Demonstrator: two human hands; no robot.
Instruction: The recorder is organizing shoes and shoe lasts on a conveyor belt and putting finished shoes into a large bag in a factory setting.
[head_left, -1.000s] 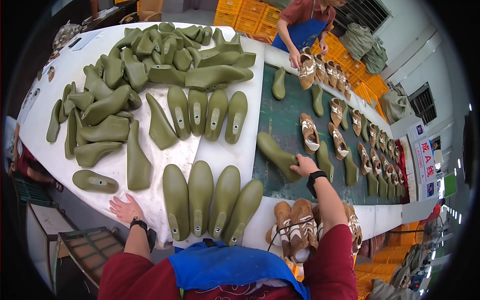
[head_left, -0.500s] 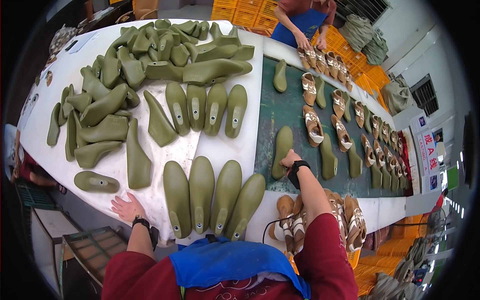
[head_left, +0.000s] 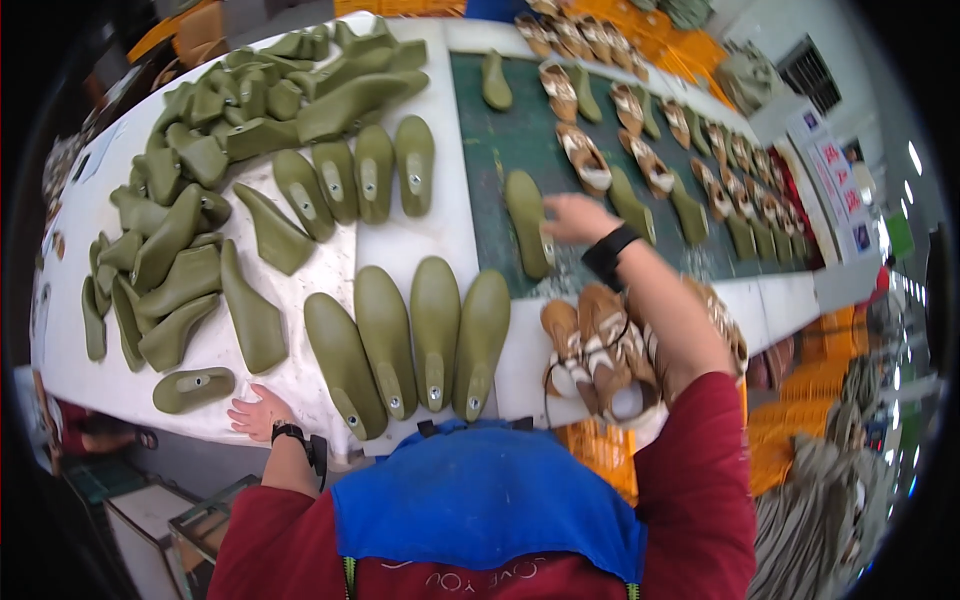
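My right hand (head_left: 578, 220) hovers over the green work surface (head_left: 485, 180), just right of an olive-green shoe last (head_left: 528, 225) lying there. Its fingers point left toward the last, slightly blurred, with nothing visible in them. My left hand (head_left: 262, 412) rests spread on the edge of the white table (head_left: 320, 270), below a last lying on its side (head_left: 194, 390). Several lasts (head_left: 435, 335) stand in a row before my apron, and a second row (head_left: 374, 175) lies beyond them. Brown-and-white shoes (head_left: 583, 160) alternate with lasts on the green surface.
A large heap of lasts (head_left: 185, 240) covers the table's left side. Finished-looking brown shoes (head_left: 610, 350) crowd the near right edge, above an orange crate (head_left: 600, 450). More shoes (head_left: 590, 40) line the far edge. A sign board (head_left: 835, 175) stands at the right end.
My right hand has let go of the last and moved off to its right; the last stays in place. The whole view has shifted, and the co-worker opposite has mostly left the picture.
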